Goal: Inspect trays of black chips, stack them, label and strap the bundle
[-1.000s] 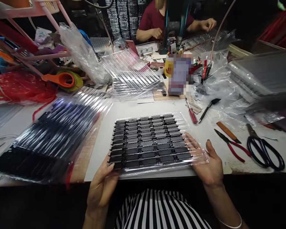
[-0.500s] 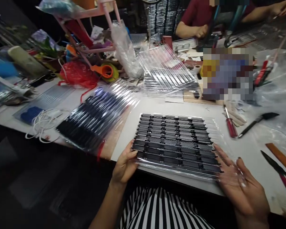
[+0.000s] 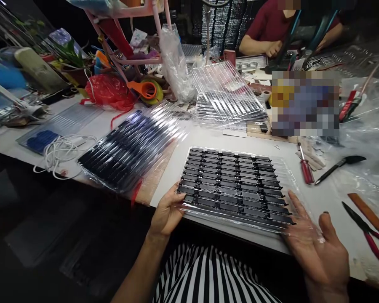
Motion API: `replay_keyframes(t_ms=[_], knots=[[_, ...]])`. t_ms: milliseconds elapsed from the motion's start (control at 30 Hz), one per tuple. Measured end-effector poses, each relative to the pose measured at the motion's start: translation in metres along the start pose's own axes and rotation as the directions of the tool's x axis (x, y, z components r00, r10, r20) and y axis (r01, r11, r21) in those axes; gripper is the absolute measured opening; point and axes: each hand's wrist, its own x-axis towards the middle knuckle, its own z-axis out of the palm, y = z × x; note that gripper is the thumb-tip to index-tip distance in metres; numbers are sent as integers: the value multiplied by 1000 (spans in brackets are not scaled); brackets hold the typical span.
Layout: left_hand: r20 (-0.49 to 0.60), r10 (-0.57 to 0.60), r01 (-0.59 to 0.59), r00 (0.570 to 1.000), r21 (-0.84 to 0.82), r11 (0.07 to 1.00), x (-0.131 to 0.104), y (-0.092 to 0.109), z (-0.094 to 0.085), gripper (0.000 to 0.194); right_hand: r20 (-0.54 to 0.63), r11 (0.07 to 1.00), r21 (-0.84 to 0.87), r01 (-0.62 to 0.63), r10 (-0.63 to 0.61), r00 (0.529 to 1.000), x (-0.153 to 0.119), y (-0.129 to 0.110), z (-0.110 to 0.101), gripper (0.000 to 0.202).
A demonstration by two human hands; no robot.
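Note:
A clear plastic tray (image 3: 289, 168) lies tilted over the front edge of the white table, filled with rows of black comb-like strips (image 3: 229, 181). My left hand (image 3: 168, 210) grips its left edge, thumb on top and fingers underneath. At the right end, my right hand (image 3: 317, 246) is open, palm up, with its fingers stretched along the tray's edge and partly seen through the clear plastic. The right thumb stands up, apart from the tray. Left of this tray, a second clear tray with black strips (image 3: 120, 155) rests on the table.
Stacked clear trays (image 3: 229, 97) lie farther back. On the right are a red-handled screwdriver (image 3: 307, 168), a black-tipped tool (image 3: 339, 168) and red-handled pliers (image 3: 371, 229). A white cable (image 3: 63, 155) is coiled at left. A co-worker (image 3: 268, 33) sits across the table.
The view has shifted slightly. My right thumb has lifted away from the plastic and stands more upright. My left hand keeps its grip on the tray.

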Motion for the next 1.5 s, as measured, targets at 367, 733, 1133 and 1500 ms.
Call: replay_keyframes(t_ms=[367, 733, 1133, 1500], knots=[[6, -14, 14, 1000, 119, 993, 0, -3, -5, 37, 22, 997, 62, -36, 35, 999, 9, 0, -1, 51], [-86, 11, 2, 996, 142, 990, 6, -1, 0, 48, 104, 981, 164, -108, 91, 990, 13, -6, -1, 41], [-97, -30, 16, 995, -141, 990, 8, 4, -5, 44, 114, 962, 250, -110, 84, 990, 13, -4, 4, 39], [-132, 78, -111, 988, -267, 957, 11, -12, -3, 37, 2, 986, 164, -35, 35, 999, 13, 6, 9, 38]])
